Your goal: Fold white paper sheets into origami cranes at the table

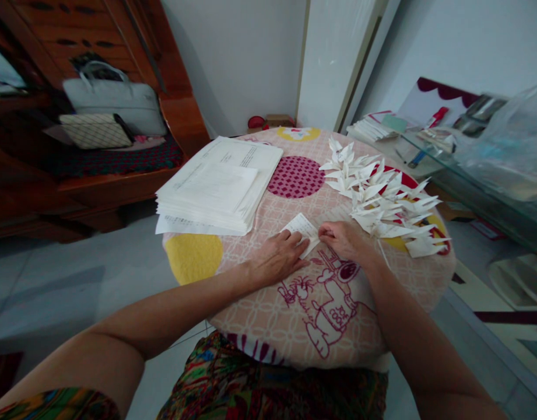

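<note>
The left hand (279, 255) lies flattened across a small white sheet of printed paper (299, 225) on the round, pink-clothed surface (251, 309); the right hand (340, 238) pinches its edge (apparently). Uneven pressure could crease it crookedly.

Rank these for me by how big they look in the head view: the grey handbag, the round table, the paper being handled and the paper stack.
1. Round table
2. Paper stack
3. Grey handbag, partly hidden
4. Paper being handled, partly covered by the left hand
</note>
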Tool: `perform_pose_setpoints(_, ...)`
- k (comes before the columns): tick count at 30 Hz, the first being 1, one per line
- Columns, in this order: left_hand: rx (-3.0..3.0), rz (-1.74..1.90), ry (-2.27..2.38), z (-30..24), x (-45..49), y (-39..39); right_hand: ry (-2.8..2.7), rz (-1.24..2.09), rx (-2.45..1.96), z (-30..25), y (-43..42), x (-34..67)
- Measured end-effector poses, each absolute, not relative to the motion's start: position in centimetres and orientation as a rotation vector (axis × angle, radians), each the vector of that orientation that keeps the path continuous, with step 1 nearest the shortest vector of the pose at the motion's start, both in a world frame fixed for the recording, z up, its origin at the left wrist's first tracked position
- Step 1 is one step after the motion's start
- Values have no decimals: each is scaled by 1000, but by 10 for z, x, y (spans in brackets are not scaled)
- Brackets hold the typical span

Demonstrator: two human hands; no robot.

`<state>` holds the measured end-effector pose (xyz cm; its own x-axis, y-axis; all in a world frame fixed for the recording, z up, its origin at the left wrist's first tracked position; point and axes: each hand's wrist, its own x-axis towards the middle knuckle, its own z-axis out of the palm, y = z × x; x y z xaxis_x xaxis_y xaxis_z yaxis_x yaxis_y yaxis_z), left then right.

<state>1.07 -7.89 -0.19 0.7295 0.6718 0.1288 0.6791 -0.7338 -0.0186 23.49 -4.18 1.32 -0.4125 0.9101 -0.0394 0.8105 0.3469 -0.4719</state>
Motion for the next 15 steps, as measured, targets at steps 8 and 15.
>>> perform_pose_setpoints(8, -2875, -163, -1062, -2, 9, -77, -2449, 581, -1641, 20, -41, 231)
perform_pose_setpoints(15, -2884, -141, -1020, -2, 10, -72, -2442, 550, -1694, 23, -40, 228)
